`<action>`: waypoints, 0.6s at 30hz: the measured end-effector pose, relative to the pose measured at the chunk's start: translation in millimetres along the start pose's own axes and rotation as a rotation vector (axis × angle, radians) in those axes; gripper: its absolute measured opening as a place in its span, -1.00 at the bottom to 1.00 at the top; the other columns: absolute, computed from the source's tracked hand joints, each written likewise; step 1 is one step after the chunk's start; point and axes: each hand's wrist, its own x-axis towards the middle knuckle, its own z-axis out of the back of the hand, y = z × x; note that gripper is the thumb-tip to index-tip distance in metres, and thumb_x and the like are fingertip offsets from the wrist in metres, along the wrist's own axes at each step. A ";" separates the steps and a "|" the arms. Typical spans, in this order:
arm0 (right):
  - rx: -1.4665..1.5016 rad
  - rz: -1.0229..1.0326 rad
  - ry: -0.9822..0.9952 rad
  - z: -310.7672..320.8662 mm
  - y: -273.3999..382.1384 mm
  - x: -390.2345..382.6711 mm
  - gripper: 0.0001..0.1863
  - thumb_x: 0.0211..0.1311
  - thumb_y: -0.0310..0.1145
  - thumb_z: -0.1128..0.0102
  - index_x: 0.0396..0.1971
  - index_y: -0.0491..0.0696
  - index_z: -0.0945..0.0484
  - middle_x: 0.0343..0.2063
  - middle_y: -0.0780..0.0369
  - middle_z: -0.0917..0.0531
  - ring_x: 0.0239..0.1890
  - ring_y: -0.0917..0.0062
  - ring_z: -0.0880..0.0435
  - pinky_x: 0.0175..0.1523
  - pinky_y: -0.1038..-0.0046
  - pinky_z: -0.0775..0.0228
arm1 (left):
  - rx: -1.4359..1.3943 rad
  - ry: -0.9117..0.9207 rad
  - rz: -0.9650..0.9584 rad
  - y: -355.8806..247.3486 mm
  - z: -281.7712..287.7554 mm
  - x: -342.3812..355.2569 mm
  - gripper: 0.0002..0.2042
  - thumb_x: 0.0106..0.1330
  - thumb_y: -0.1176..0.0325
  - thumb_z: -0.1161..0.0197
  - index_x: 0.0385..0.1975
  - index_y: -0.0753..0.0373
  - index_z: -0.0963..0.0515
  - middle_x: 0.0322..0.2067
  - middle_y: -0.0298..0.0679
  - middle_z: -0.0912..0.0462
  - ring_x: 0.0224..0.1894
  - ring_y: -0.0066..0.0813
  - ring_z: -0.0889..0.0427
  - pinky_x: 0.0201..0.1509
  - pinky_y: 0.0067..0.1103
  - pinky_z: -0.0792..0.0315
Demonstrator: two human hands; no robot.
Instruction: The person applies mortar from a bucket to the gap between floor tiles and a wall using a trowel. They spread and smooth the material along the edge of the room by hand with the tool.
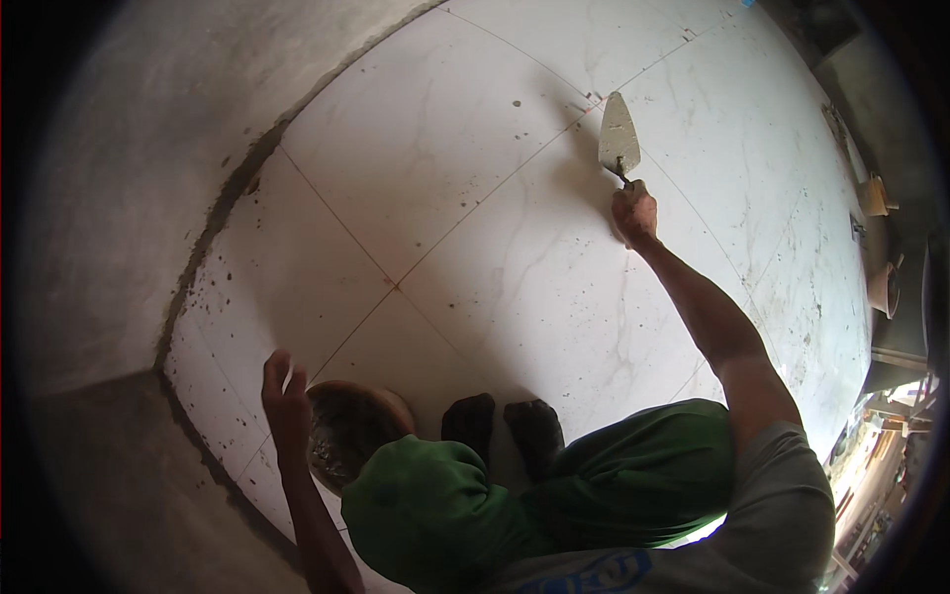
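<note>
Only one piece of print showed: large, bold blue lettering (pixel 599 576) on the front of the person's grey shirt (pixel 717 556). It ran along the shirt's front outline, to the left of the right sleeve (pixel 792 495). The letters appeared foreshortened and were cut off at the picture's lower edge, so no whole word could be read.

I see a leaf-shaped trowel (pixel 619 136) with a pale grey, unevenly smeared blade on a thin dark shank, its handle wrapped inside the right hand (pixel 634 214). I have its broad face towards me, its point aimed away, near a joint crossing of the glossy white, grey-veined floor tiles (pixel 475 109).
</note>
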 end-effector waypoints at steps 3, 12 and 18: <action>-0.032 0.107 0.009 4.4 -12.0 -8.4 -0.74 0.37 -0.26 -0.08 -0.22 -0.20 -0.47 -0.43 -0.17 -0.68 -0.32 -0.14 -0.72 -0.19 -0.03 -0.54 | 0.327 0.265 -0.215 25.4 -51.9 62.8 -0.41 0.45 0.24 -0.30 0.39 0.40 -0.36 0.35 0.15 -0.47 0.46 0.07 -0.42 0.55 -0.18 -0.29; -0.124 0.347 0.180 6.5 12.7 -44.8 -0.85 0.34 -0.46 -0.08 -0.17 -0.17 -0.39 -0.38 -0.14 -0.66 -0.34 -0.16 -0.69 -0.22 -0.04 -0.57 | 0.595 0.261 -0.561 51.8 -141.0 204.6 -0.10 0.32 0.01 -0.46 0.55 0.31 -0.18 0.57 0.14 -0.07 0.62 0.19 -0.03 0.61 -0.09 -0.16; -0.198 0.449 0.397 58.3 16.8 -90.1 -0.84 0.40 -0.54 -0.14 -0.24 -0.20 -0.31 -0.40 -0.02 -0.48 -0.45 -0.01 -0.56 -0.38 0.02 -0.45 | 0.549 0.073 -0.496 27.2 -175.7 272.4 -0.02 0.33 -0.30 -0.31 0.59 0.23 -0.15 0.62 -0.04 -0.03 0.66 0.14 0.08 0.64 0.05 0.02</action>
